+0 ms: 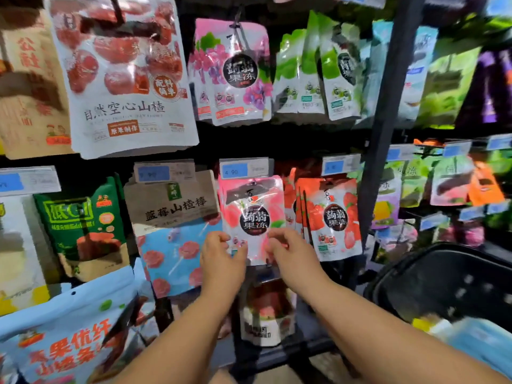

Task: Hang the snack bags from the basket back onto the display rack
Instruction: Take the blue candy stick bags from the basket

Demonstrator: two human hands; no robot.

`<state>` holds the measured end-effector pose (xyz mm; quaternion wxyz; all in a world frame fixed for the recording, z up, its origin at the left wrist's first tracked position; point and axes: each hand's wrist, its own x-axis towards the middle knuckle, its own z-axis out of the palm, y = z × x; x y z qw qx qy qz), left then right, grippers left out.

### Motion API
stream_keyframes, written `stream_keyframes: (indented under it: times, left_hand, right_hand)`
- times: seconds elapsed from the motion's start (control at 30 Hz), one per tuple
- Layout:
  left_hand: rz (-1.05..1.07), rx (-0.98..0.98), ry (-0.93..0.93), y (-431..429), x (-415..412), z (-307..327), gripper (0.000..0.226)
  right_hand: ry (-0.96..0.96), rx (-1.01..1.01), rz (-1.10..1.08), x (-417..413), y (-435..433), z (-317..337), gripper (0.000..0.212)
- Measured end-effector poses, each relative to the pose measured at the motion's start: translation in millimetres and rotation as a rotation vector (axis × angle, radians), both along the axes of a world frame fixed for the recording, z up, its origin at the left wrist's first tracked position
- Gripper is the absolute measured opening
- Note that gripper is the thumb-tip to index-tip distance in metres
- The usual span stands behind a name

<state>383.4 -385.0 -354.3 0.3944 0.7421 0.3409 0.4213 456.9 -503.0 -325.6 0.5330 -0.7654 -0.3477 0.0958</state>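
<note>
The rack (388, 106) fills the view, crowded with hanging packets; the black basket (443, 278) sits at lower right, apart from the hands. A pink bag (253, 217) hangs, or nearly hangs, under the price tag (243, 169), beside the red bags (329, 217). The left hand (221, 259) pinches its lower left corner and the right hand (291, 253) its lower right. Whether the hole is fully on the peg is hidden by blur; if it is not, letting go would probably drop the bag.
</note>
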Motion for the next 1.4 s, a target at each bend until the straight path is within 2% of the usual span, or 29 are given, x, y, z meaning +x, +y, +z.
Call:
stream_keyframes:
  times: [0.1, 0.23, 0.37, 0.43, 0.57, 0.67, 0.73, 0.9, 1.07, 1.3, 1.4]
  left_hand:
    - [-0.254, -0.002, 0.038, -47.1, 31.4, 5.7, 0.023]
    - [-0.56, 0.011, 0.169, -125.4, 79.9, -1.8, 0.02]
    - [-0.831, 0.09, 0.267, -192.2, 122.7, -22.2, 0.018]
    - [-0.917, 0.163, 0.312, -217.1, 140.3, -30.7, 0.017]
    - [-1.056, 0.302, 0.435, -253.3, 168.6, -45.5, 0.015]
    - [-1.096, 0.461, 0.599, -266.5, 181.3, -53.1, 0.014]
    - [-1.089, 0.526, 0.704, -270.6, 186.2, -55.2, 0.017]
    - [-1.062, 0.533, 0.819, -269.8, 190.6, -63.7, 0.021]
    - [-1.069, 0.528, 0.862, -269.8, 194.1, -68.4, 0.023]
    - [-1.079, 0.536, 0.904, -272.2, 195.6, -71.1, 0.025]
    - [-1.07, 0.537, 0.904, -271.8, 195.0, -72.3, 0.025]
  right_hand:
    - [-0.001, -0.002, -0.116, 34.9, -49.5, 2.2, 0.011]
    - [-0.034, -0.059, -0.297, 83.9, -130.1, -13.6, 0.019]
    - [-0.033, -0.199, -0.41, 117.4, -213.7, -40.8, 0.01]
    - [-0.012, -0.279, -0.461, 130.0, -253.5, -52.4, 0.014]
    - [0.032, -0.516, -0.494, 150.8, -330.6, -76.9, 0.007]
    - [0.042, -0.702, -0.469, 163.4, -378.1, -96.0, 0.003]
    - [0.042, -0.837, -0.412, 171.4, -402.2, -106.1, 0.014]
    - [0.038, -1.154, -0.232, 182.0, -435.1, -126.8, 0.027]
    - [0.03, -1.251, -0.144, 189.3, -440.9, -143.5, 0.022]
    - [-0.285, -1.464, -0.049, 190.4, -430.8, -150.3, 0.026]
    - [-0.322, -1.487, -0.045, 192.3, -432.3, -153.0, 0.025]
